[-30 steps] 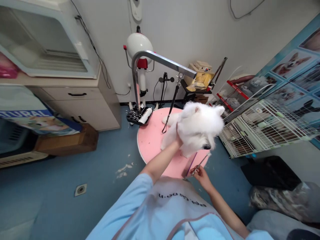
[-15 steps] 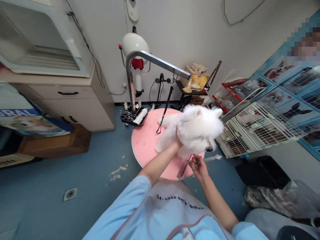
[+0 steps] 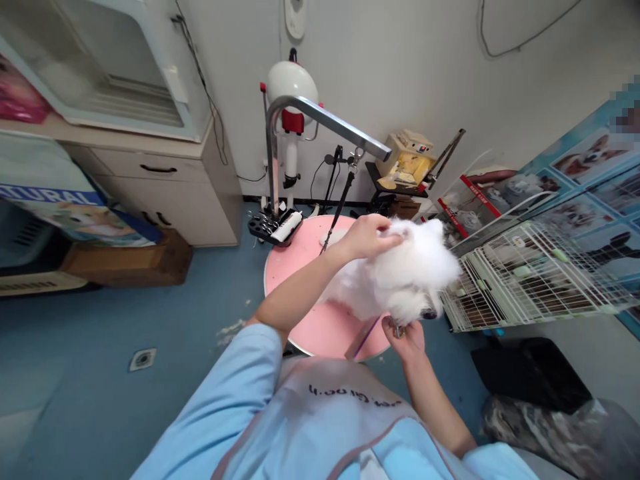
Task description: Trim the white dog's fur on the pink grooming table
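Note:
A fluffy white dog (image 3: 350, 287) is on a round pink grooming table (image 3: 285, 280), its head (image 3: 420, 267) turned to the right. My left hand (image 3: 373, 237) is at the back of the head, its curled fingers closed at the dog's ear. Under the dog's chin, my right hand (image 3: 407, 340) holds scissors (image 3: 399, 331), of which the metal finger rings show. A purple-edged comb (image 3: 363, 339) sticks out to the left from the same hand. The blades are hidden.
A metal grooming arm (image 3: 330, 123) with a black hanging loop (image 3: 345, 197) rises over the table. A black tool tray (image 3: 273, 230) with scissors and a white roll-shaped item hangs at its post. White wire cages (image 3: 530, 273) stand right; a cabinet (image 3: 170, 193) stands left.
My left hand has moved from the dog's neck up to its ear. The right hand has come closer under the chin, with the scissors and comb still in it. The view has shifted slightly.

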The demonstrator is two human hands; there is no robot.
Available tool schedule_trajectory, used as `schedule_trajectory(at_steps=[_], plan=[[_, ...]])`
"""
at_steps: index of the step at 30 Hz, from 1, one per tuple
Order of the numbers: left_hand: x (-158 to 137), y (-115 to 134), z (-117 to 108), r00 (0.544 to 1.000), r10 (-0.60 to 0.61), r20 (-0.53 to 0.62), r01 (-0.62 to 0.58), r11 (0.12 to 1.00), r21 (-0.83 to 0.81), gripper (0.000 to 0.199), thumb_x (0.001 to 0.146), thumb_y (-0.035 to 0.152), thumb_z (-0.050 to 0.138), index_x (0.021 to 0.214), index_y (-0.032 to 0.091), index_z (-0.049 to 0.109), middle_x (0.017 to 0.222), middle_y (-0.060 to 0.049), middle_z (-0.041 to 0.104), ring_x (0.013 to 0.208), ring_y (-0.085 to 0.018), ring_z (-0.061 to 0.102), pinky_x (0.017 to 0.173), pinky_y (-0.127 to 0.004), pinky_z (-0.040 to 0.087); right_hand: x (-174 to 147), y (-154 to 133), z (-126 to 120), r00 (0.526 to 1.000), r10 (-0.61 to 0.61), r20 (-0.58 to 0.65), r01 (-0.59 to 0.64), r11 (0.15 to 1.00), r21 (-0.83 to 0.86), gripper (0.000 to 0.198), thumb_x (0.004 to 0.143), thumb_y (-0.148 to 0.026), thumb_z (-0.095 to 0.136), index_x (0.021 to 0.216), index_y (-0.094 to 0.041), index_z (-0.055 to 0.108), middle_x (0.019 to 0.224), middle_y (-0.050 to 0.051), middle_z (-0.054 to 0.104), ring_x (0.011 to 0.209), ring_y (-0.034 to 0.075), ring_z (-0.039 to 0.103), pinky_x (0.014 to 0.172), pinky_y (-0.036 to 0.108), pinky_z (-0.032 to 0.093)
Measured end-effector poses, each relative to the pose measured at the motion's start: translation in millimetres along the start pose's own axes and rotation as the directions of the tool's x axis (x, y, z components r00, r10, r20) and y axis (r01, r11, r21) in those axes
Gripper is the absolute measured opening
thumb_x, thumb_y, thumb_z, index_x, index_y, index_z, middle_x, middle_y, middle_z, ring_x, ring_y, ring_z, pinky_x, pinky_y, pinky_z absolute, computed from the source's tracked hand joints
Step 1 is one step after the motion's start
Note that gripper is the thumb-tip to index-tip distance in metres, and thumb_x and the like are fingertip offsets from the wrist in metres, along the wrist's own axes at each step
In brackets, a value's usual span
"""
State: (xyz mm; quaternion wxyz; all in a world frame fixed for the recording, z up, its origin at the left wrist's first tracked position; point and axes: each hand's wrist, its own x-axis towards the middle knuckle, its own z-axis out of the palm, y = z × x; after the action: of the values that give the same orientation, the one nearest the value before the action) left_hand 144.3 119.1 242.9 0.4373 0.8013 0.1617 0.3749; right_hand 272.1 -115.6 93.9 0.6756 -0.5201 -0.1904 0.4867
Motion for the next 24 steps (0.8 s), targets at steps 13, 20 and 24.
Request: schedule_trajectory(at_steps=[13,20,24], plan=[[45.5,-21.4,-28.9,0.919,-0.133,0.371,0.234,0.942,-0.242,0.01,0.07,0.011,0.058,0.066,0.01,0.067,0.057,0.0,0.054,0.054,-0.006,0.045,0.057,-0.022,0.036,-3.3,3.0,-3.1,0.998,-0.012,-0.066,0.015,0.999,0.046,0.013,0.071,-0.035,0.062,0.062,-0.029,0.056,0.052,-0.003,0.052,0.062,0.019,0.056,0.086,0.047,0.053],[28.7,-17.2,-14.3,0.926,-0.152,0.344,0.289,0.875,-0.389,0.007,0.07,0.014,0.058,0.068,0.01,0.063,0.061,0.001,0.054,0.057,-0.006,0.045,0.056,-0.021,0.033,-7.9,1.6,-2.0,0.992,-0.05,-0.111,0.052,0.999,0.01,0.008,0.076,-0.039,0.062,0.072,-0.033,0.063,0.062,-0.004,0.064,0.063,0.019,0.059,0.081,0.046,0.055],[14.9,-12.5,-16.1,0.934,-0.041,0.354,0.174,0.919,-0.354,0.019,0.07,0.028,0.066,0.08,0.011,0.065,0.072,0.0,0.058,0.066,-0.009,0.05,0.061,-0.022,0.037,-10.7,3.2,-3.9,0.984,-0.077,-0.158,0.076,0.997,-0.015,0.01,0.079,-0.043,0.06,0.08,-0.034,0.066,0.073,-0.004,0.07,0.067,0.019,0.062,0.078,0.046,0.055]])
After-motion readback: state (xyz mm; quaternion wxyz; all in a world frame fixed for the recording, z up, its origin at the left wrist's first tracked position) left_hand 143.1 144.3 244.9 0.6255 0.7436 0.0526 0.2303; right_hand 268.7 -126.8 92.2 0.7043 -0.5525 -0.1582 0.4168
